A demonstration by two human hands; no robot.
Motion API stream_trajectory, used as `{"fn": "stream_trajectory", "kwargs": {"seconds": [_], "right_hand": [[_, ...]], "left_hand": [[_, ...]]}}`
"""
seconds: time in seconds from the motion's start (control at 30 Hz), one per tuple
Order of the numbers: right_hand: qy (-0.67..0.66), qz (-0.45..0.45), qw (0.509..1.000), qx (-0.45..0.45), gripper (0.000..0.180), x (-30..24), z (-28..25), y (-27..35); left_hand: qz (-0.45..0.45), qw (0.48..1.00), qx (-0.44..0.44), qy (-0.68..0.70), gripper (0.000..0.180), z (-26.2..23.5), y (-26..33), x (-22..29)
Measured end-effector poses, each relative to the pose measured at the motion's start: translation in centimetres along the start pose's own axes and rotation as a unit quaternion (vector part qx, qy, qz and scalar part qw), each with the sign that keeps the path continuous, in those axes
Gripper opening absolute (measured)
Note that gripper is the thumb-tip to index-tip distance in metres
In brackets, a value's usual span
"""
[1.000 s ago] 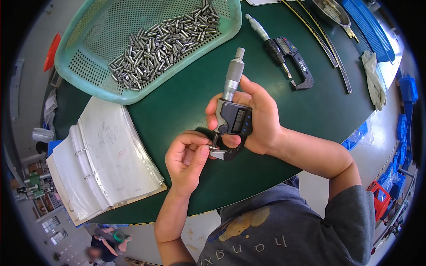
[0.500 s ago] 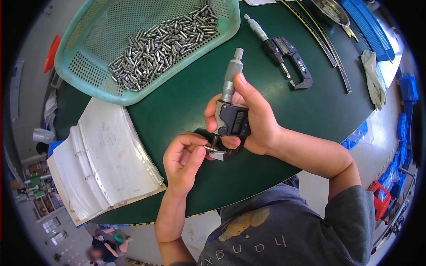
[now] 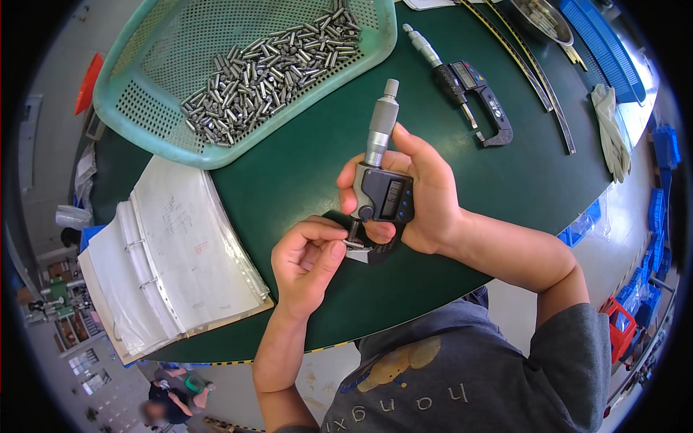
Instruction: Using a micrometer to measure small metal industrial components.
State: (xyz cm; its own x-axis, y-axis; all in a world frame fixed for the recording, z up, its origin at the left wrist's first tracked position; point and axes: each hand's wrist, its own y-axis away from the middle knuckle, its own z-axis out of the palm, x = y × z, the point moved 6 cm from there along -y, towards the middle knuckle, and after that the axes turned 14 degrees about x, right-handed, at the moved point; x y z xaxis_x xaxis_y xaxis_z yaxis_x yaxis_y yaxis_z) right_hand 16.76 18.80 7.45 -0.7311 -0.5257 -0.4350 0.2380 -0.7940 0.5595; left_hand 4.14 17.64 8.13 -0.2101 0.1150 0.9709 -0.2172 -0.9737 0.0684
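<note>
Head view: the left hand (image 3: pixel 303 270) pinches a pin (image 3: pixel 353 244) between thumb and fingertips, and the right hand (image 3: pixel 431 191) grips a micrometer (image 3: pixel 374 186). On the right, the thumb lies up beside the thimble (image 3: pixel 385 114), while the other fingers curl around the frame; neither hand is empty. The pin sits at the micrometer's gap, its free end between the spindle (image 3: pixel 354 231) and the anvil (image 3: pixel 358 255). Whether both faces touch it, I cannot tell at this size.

The step in hand looks like setting 1 pin in place for a reading. The display (image 3: pixel 393 199) faces up, but its figures are too small to make out. As I judge it, the next move calls for the left fingers to hold the pin square to the spindle, and for the right thumb to turn the thimble gently until the spindle bears on it; a tilted pin could give a false reading.

Many more pins (image 3: pixel 271 76) lie heaped in the green basket (image 3: pixel 209 160), at the upper left of the table (image 3: pixel 289 180). A binder (image 3: pixel 198 249) lies open left of the left hand. A 2nd micrometer (image 3: pixel 449 81) rests beyond the right hand, with 2 strips (image 3: pixel 512 53) and a glove (image 3: pixel 612 137) farther right.
</note>
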Motion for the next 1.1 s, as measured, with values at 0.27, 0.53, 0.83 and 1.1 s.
{"fn": "stream_trajectory", "kwargs": {"seconds": [0.27, 0.53, 0.83, 1.1], "right_hand": [[0.019, -0.009, 1.000, 0.006, 0.062, -0.08, 0.05, 0.05], [0.026, -0.015, 0.999, 0.011, 0.066, -0.09, 0.20, 0.05], [-0.002, 0.016, 1.000, 0.000, 0.063, 0.08, 0.04, 0.06], [0.032, -0.010, 0.999, 0.001, 0.063, 0.02, 0.10, 0.05]], "left_hand": [[0.006, 1.000, -0.008, -0.003, 0.011, 0.02, 0.04, 0.05], [-0.004, 1.000, 0.000, 0.011, 0.011, -0.16, -0.03, -0.07], [-0.015, 1.000, 0.016, 0.021, 0.010, -0.19, 0.13, -0.06], [-0.005, 1.000, 0.006, -0.005, 0.011, 0.15, 0.08, 0.06]]}}
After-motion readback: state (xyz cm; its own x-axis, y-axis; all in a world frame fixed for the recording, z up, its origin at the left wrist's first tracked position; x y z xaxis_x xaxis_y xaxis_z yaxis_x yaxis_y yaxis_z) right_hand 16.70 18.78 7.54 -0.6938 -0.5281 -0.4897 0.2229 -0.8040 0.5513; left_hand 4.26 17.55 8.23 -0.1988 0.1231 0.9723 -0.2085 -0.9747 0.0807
